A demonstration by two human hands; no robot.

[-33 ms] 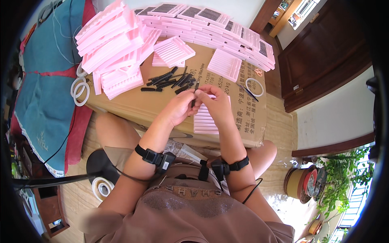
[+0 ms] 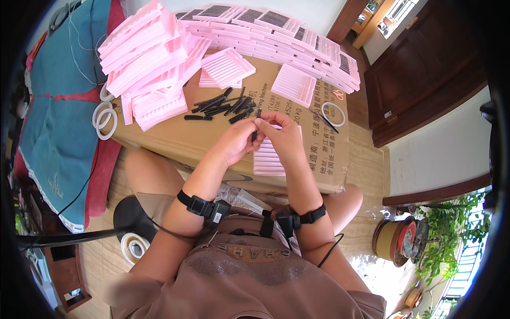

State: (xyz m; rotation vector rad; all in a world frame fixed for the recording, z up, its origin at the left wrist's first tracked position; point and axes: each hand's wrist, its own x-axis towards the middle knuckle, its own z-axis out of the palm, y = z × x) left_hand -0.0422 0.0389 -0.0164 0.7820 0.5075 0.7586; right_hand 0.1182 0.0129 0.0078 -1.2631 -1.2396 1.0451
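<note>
My left hand and my right hand meet over the near edge of the cardboard box, fingers pinched together. Between them is a thin black strip, its upper end poking out above the fingertips; the fingers hide most of it. Partly under my right hand lies a pink ridged tray, and the grooves that show hold nothing. Just beyond my left hand, a loose pile of short black strips is spread on the cardboard.
The cardboard box serves as the work surface. Pink trays are stacked at left; filled trays line the back. Another pink tray, scissors and a white ring lie right, more white rings left.
</note>
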